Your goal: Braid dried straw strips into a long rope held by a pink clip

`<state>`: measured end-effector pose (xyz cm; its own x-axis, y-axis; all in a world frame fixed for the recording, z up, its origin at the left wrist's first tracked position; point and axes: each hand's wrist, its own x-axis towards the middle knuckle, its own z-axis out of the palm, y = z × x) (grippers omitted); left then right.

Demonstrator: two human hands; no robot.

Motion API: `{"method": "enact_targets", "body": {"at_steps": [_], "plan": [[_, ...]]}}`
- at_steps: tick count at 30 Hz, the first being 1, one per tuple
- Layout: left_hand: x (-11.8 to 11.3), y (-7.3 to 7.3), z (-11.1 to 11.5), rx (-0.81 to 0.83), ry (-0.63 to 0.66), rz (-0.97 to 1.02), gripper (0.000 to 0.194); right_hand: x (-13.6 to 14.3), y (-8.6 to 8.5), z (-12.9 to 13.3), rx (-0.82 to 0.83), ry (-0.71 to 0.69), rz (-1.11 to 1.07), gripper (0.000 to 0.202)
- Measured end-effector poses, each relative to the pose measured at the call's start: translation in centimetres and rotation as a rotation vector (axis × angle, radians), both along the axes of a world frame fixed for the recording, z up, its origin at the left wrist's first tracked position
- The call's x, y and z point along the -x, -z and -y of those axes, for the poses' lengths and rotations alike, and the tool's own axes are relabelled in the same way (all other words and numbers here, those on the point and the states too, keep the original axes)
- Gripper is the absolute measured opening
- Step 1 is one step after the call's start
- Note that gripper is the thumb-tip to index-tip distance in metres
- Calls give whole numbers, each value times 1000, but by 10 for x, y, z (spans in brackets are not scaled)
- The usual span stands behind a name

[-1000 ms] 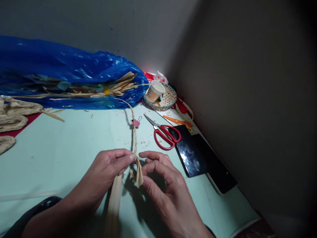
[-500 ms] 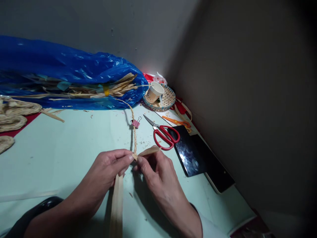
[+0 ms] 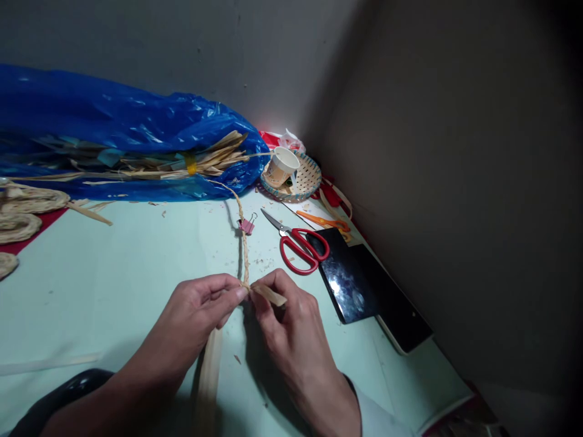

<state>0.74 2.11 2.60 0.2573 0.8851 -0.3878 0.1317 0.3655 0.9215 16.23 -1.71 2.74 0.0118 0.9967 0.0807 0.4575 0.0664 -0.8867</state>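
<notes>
A thin twisted cord of dry straw-coloured strips (image 3: 246,255) runs from the blue bag toward me, with a pink binder clip (image 3: 246,226) on it. At its near end my left hand (image 3: 204,309) pinches the cord between thumb and fingertips. My right hand (image 3: 296,334) is closed on a short strip (image 3: 269,294) that sticks out to the right from the same spot. A wide pale strip (image 3: 208,376) hangs from beneath my left hand toward the near edge.
Red-handled scissors (image 3: 304,250) lie right of the cord, partly on a dark tablet (image 3: 341,276). Behind are orange scissors (image 3: 324,220) and a woven basket (image 3: 310,177) with a paper cup (image 3: 282,167). A blue bag (image 3: 136,115) holds straw; braided coils (image 3: 31,203) lie left.
The short strip has swung from pointing up and right to pointing down and right. My right hand's fingers have shifted on it, while my left hand keeps its pinch.
</notes>
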Motion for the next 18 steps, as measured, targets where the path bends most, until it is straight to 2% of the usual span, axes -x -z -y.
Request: {"method": "enact_targets", "body": {"at_steps": [3, 6, 12, 15, 18], "plan": [[0, 1, -1, 82, -4, 80, 25, 3, 5, 6, -173, -19, 178, 15], [1, 2, 0, 182, -21, 160, 19, 4, 10, 9, -326, -59, 388, 23], [2, 0, 3, 204, 14, 155, 20, 1, 6, 13, -466, -189, 674, 29], [3, -2, 3, 250, 44, 138, 24, -3, 4, 14, -479, -229, 710, 28], [4, -1, 2, 208, 99, 169, 23, -7, 3, 15, -411, -227, 576, 30]]}}
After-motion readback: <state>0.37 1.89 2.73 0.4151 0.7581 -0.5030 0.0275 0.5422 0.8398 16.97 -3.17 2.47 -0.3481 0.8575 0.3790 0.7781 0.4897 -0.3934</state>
